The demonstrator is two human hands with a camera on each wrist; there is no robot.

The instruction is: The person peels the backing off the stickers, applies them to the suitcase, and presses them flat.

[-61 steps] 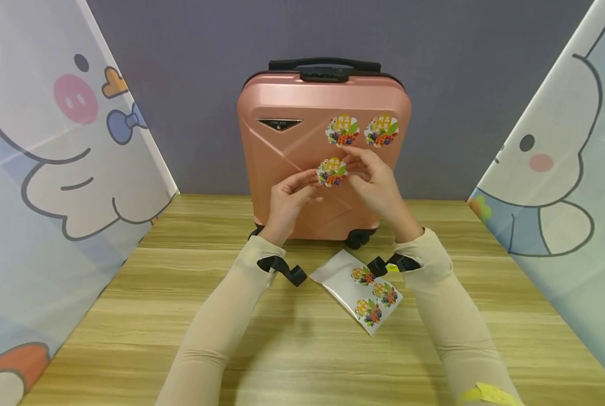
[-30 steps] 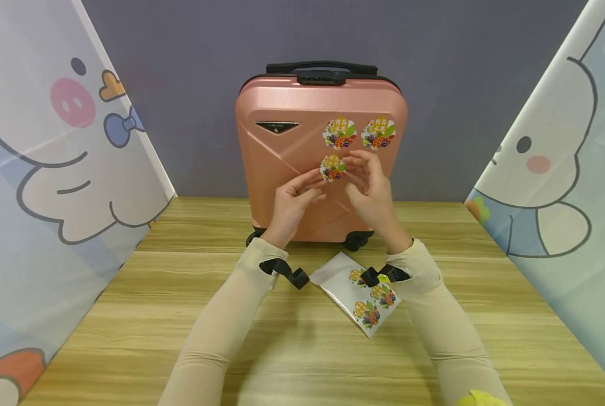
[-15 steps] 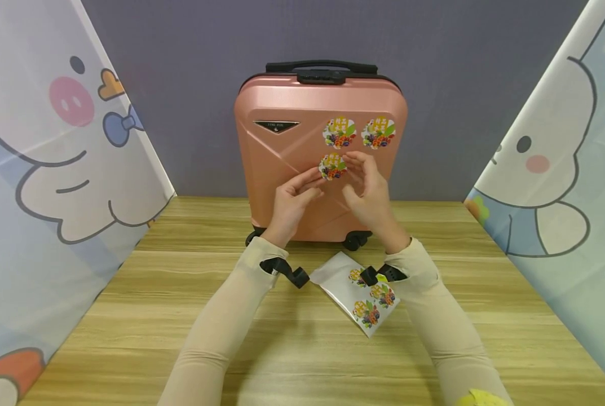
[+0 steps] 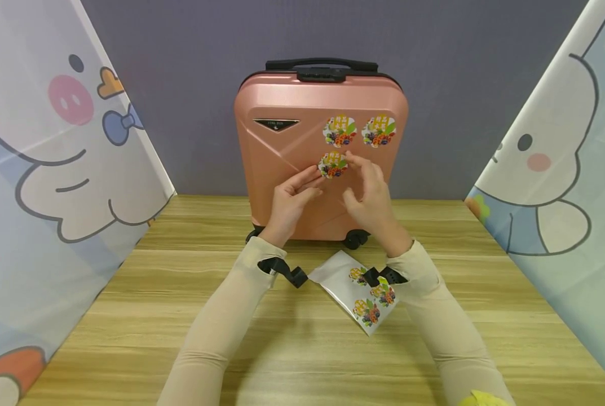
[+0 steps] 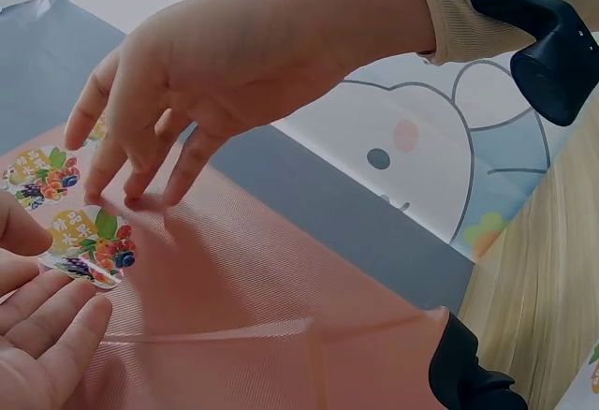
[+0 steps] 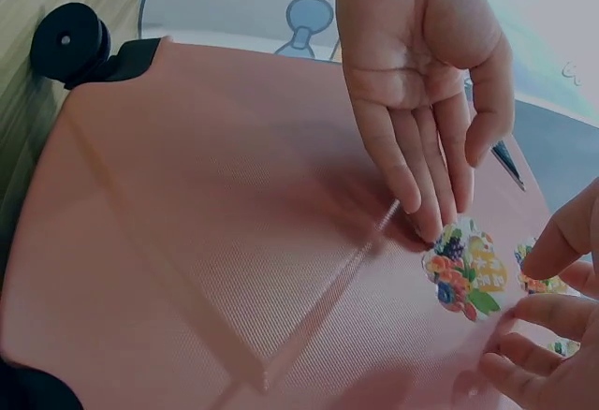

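A round fruit sticker (image 4: 332, 164) lies against the front of the pink suitcase (image 4: 277, 192), below two matching stickers. My left hand (image 4: 288, 204) touches its left edge with extended fingertips, the thumb held apart. At its right edge, the fingertips of my right hand (image 4: 370, 197) touch or nearly touch it, with thumb and fingers spread. The right wrist view shows the sticker (image 6: 465, 270) between both hands' fingertips. In the left wrist view, the fingers of my left hand (image 5: 47, 335) reach the sticker's lower edge, and my right hand (image 5: 215, 82) arches above the suitcase.
On the wooden table (image 4: 282, 349), a white sticker sheet (image 4: 340, 276) with several fruit stickers lies in front of the suitcase, partly under the right wrist strap. A grey wall (image 4: 170, 101) stands behind. Cartoon-printed panels (image 4: 23, 186) flank both sides.
The sticker and both hands have shifted slightly up the suitcase front. My right thumb has moved away from the sticker's edge. The upper two stickers and the sheet stay in place.
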